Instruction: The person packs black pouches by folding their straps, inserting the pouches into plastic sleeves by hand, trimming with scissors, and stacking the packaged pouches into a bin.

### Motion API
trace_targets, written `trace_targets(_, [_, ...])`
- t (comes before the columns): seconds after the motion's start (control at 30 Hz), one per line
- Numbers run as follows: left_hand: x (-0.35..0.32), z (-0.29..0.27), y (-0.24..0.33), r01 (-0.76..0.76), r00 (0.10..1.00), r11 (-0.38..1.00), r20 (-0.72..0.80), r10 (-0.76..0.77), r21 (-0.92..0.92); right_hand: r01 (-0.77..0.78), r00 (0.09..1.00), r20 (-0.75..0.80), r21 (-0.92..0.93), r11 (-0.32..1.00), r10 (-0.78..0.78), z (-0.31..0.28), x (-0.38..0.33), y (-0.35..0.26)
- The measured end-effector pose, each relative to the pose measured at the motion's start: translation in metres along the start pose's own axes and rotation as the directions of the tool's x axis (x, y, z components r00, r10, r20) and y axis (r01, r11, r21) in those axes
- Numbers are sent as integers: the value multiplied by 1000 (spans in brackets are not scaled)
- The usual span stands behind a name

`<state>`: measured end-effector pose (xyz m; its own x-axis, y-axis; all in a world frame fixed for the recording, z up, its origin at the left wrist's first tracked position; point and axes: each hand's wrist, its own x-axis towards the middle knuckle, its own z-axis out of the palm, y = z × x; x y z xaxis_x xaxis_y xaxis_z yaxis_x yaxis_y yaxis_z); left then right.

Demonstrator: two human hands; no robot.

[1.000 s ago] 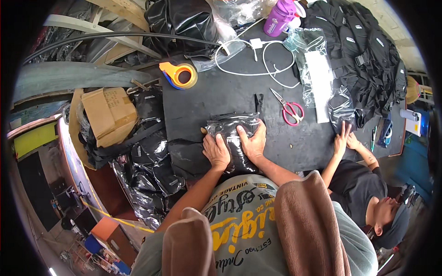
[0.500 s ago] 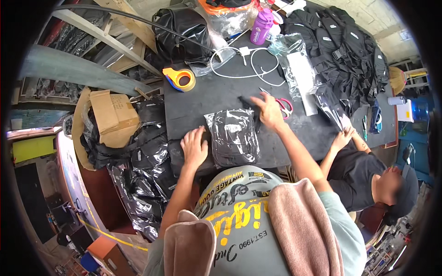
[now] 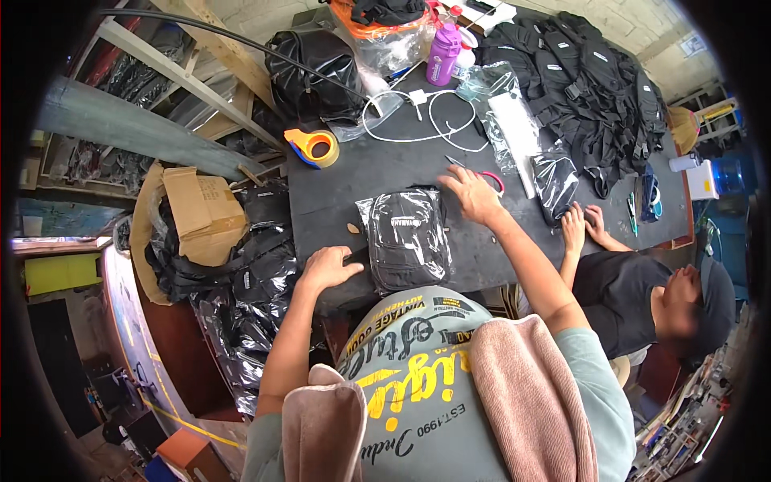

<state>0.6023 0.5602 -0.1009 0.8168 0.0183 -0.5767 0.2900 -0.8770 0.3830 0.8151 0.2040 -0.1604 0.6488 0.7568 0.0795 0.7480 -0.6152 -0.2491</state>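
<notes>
Head view: a black-topped worktable [image 3: 385,170] stood in a cluttered workshop, with an opened cardboard box [image 3: 205,221] beyond its left edge. The black bag in clear plastic [image 3: 409,249] lay flat on the near part of the tabletop, between the person's two hands. The left hand [image 3: 328,269] was loosely bent to its left, thumb set apart from the fingers; the right hand [image 3: 472,197] had its fingers spread wide beyond the bag's upper right corner, partly covering the pink-handled scissors [image 3: 499,184]. Whether either hand touched the table could not be told. An orange tape dispenser [image 3: 301,145], a looped white cable [image 3: 401,140] and a purple bottle [image 3: 442,58] occupied the far side; black bags [image 3: 594,100] were heaped at the right, near a co-worker's hands [image 3: 573,230].
</notes>
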Motion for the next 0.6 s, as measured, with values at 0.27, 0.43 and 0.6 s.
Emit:
trace_targets(0.27, [2, -14, -8, 44, 993, 999, 108, -42, -14, -55, 977, 210, 168, 984, 19, 23, 6, 21])
trace_targets(0.43, [-1, -12, -19, -2, 998, 986, 61, 13, -164, -142, 980, 181, 335, 932, 84, -11, -30, 25])
trace_targets(0.6, [8, -16, 8, 177, 977, 738, 208, -50, -651, -342, 806, 557, 164, 925, 199, -61, -32, -13])
